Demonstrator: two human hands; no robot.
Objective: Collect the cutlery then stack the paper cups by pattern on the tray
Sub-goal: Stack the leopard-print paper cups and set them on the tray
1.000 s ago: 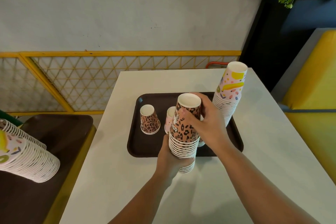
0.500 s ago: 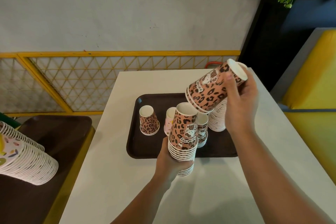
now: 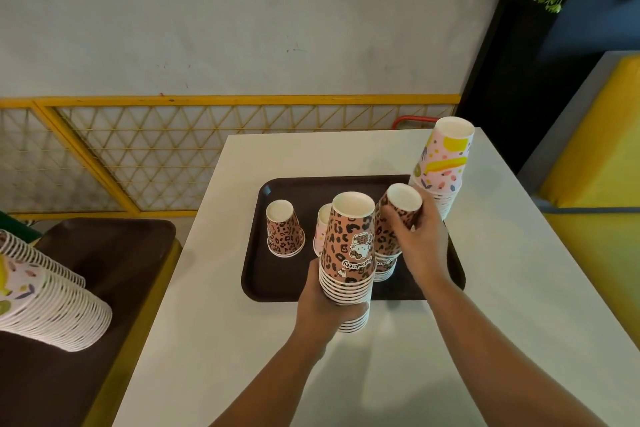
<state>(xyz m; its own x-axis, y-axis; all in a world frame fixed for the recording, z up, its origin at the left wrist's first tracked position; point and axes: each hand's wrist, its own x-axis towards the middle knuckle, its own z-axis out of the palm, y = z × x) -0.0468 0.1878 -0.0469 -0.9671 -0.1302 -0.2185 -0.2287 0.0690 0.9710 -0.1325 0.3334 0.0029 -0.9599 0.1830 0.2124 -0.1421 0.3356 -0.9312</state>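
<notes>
Now that the right hand (image 3: pixel 420 246) has come down at centre frame, its small leopard stack (image 3: pixel 393 229) sits over the short leopard pile on the tray (image 3: pixel 273 274), tilted, bases up. Fingers (image 3: pixel 391 218) are curled round it; whether it's fully seated I can't tell.

Left hand (image 3: pixel 325 302) grips the big leopard stack (image 3: pixel 348 253) near its lower rims, at the tray's near edge, above the tabletop (image 3: pixel 519 288).

Meaning: leopard cups are being merged; likely the big stack goes on next.

Vs half a second back: that small stack was raised at upper right, in front of the fruit-print stack (image 3: pixel 441 163), nearly sideways. That stack is now in plain view at the tray's right edge. Left hand and big stack barely moved.

Vs a second back: the right hand was on top of the big stack.

Unchanged: single leopard cup (image 3: pixel 284 232) at tray left, pink cup (image 3: pixel 322 225) partly hidden behind the big stack. No cutlery in view.
</notes>
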